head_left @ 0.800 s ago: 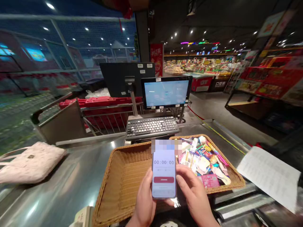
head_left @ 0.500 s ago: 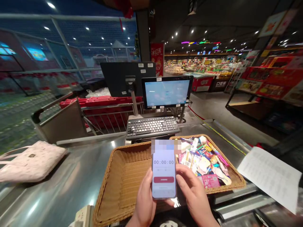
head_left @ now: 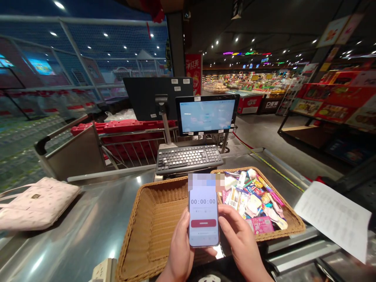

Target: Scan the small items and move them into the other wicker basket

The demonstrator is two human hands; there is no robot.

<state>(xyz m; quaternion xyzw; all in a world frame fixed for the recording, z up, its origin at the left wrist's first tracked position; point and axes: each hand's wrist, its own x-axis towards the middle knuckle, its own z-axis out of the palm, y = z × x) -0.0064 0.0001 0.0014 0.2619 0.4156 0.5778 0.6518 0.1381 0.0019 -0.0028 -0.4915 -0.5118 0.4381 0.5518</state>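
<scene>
A smartphone (head_left: 203, 215) is held upright in front of me, its lit screen reading 00:00:00 above a red button. My left hand (head_left: 179, 246) is closed along its left edge, with fingertips showing under the lower end. On the right edge, my right hand (head_left: 239, 239) grips the phone with bent fingers and thumb. Behind the phone and to the left is a wicker basket (head_left: 138, 211) with a bare woven bottom. To the right, a second wicker basket (head_left: 296, 227) holds a pile of small packaged goods (head_left: 252, 199); its left part is hidden by the phone.
A keyboard (head_left: 189, 158) and a lit monitor (head_left: 208, 115) stand beyond the baskets, beside a second screen (head_left: 147, 98) seen from behind. On the metal counter (head_left: 96, 211) lies a pink bag (head_left: 41, 201) at left. A printed sheet (head_left: 335, 219) lies at right.
The view has shifted slightly, so the bag and paper sit a little further left. Both hands keep the same hold on the phone.
</scene>
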